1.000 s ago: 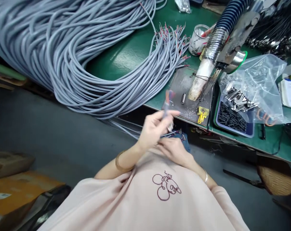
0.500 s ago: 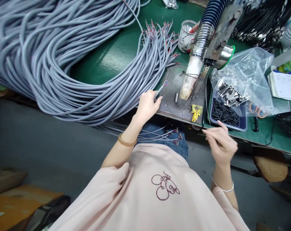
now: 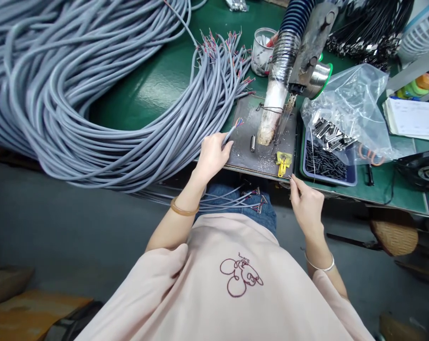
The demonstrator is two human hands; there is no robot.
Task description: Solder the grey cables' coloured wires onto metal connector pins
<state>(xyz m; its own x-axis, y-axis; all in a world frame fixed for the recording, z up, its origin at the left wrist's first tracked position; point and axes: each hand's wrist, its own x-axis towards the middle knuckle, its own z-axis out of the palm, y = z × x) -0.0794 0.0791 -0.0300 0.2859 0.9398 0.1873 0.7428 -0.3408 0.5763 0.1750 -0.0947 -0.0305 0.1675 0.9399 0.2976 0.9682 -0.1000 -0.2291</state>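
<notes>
My left hand (image 3: 214, 154) is closed around a grey cable (image 3: 228, 136), whose stripped coloured wire ends point up over the dark work plate (image 3: 241, 156). My right hand (image 3: 307, 201) pinches a thin strand of solder wire (image 3: 290, 177) at the plate's front edge, just below a yellow clip (image 3: 282, 166) with a sponge-like yellow piece. On the plate a small metal connector (image 3: 253, 143) stands left of the soldering iron (image 3: 284, 118), which is fixed tip-down beside a fume hose (image 3: 271, 109). Finished-looking cable ends with connectors (image 3: 260, 201) lie across my lap.
A large bundle of grey cables (image 3: 129, 147) covers the left of the green bench. At right, a blue tray (image 3: 351, 177) holds black pieces, with a plastic bag (image 3: 363, 104) of metal connectors on it. A solder spool (image 3: 321, 78) and a cup (image 3: 263, 52) stand behind.
My right hand has moved left and up to the plate edge, its fingers drawn together on the thin strand. My left hand stays nearly in place with the cable; the view has shifted slightly.
</notes>
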